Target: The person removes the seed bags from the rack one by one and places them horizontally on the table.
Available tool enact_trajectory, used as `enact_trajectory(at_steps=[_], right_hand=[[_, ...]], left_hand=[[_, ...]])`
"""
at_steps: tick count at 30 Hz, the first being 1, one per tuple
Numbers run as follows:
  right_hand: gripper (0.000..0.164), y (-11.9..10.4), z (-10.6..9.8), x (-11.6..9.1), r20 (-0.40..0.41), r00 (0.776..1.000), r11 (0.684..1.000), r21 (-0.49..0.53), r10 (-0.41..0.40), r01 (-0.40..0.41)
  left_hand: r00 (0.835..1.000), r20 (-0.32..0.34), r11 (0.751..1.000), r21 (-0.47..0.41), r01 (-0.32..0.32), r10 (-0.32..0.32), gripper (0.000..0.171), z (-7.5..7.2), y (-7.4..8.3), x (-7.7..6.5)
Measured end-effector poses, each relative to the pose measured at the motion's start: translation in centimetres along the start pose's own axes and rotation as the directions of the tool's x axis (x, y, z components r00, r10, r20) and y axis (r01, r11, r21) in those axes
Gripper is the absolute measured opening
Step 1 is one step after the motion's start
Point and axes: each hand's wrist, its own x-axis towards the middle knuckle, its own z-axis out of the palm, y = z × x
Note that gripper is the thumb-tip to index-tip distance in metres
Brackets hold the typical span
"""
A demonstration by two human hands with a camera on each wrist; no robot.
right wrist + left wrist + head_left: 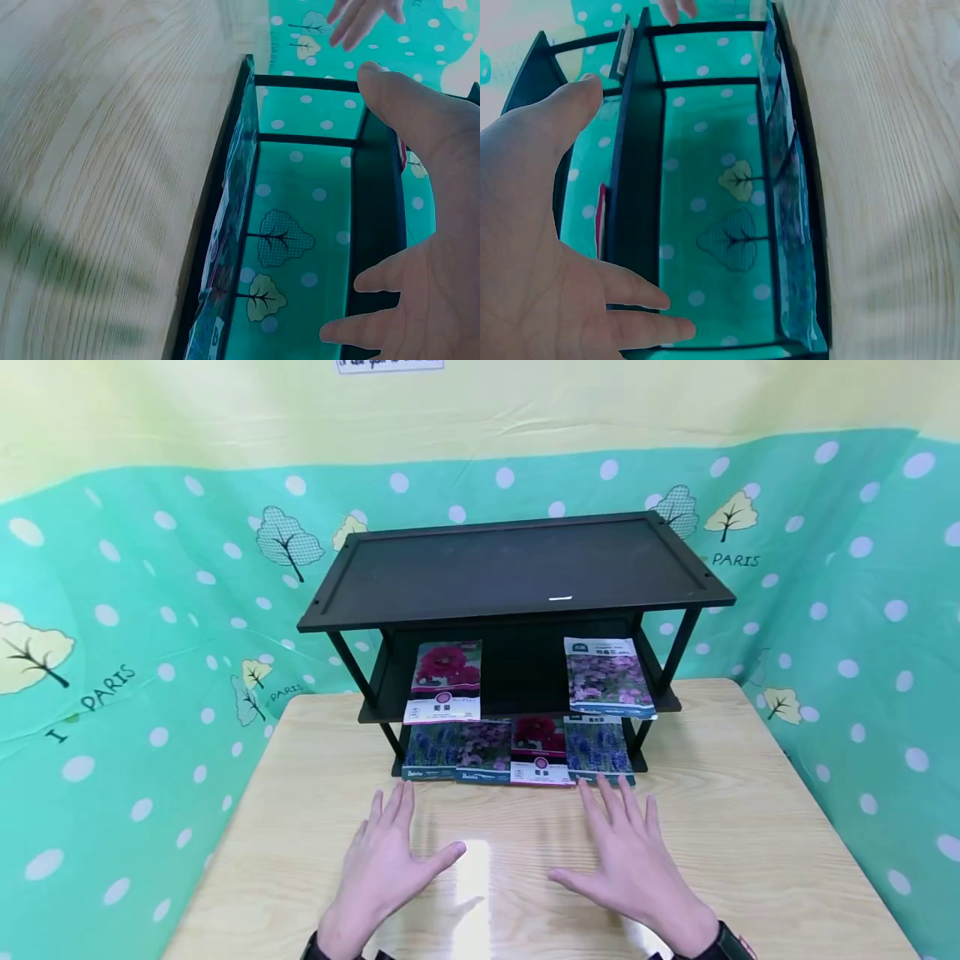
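A black shelf (510, 568) with a top board and two lower levels stands on the table. On its middle level lie a red-flower seed packet (446, 681) at left and a purple-flower packet (609, 677) at right. Along the bottom level lie several more packets, among them a blue-flower packet (431, 750) at the left end and another blue-flower packet (598, 747) at the right end. My left hand (390, 864) and right hand (630, 864) hover before the shelf, fingers spread and holding nothing. The right fingertips appear close to the bottom packets; contact cannot be told.
The wooden table (262, 860) extends in front of the shelf and to both sides. A green dotted cloth (150, 610) hangs behind and at the sides. A small white mark (560, 598) shows on the top board.
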Motion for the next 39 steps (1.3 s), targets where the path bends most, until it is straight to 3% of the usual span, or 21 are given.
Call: enact_trajectory(at_steps=[12,20,28,31,39], right_hand=[[0.121,0.4,0.6,-0.4,-0.01,1.0,1.0,0.001,0.002,-0.002],[0.115,1.0,0.6,-0.5,-0.021,1.0,1.0,0.002,0.016,-0.016],[0.112,1.2,0.8,-0.8,-0.004,1.0,1.0,0.0,0.029,-0.029],[0.111,1.2,0.9,-0.9,-0.004,1.0,1.0,-0.002,0.028,-0.028],[0.109,1.1,1.0,-1.0,-0.001,0.999,0.999,-0.014,0.033,-0.033]], left_hand=[[0.995,-0.05,0.996,-0.04,0.085,-0.087,0.124,-2.8,-1.9,1.4],[0.982,-0.178,0.994,-0.099,0.037,-0.054,0.113,-4.0,-2.6,5.0],[0.957,-0.287,0.994,-0.109,0.017,-0.048,0.112,-4.2,-3.0,7.0],[0.952,-0.303,0.993,-0.121,0.011,-0.048,0.112,-4.9,-2.8,7.6],[0.958,-0.283,0.98,-0.197,-0.023,-0.034,0.109,-7.0,-2.7,9.9]])
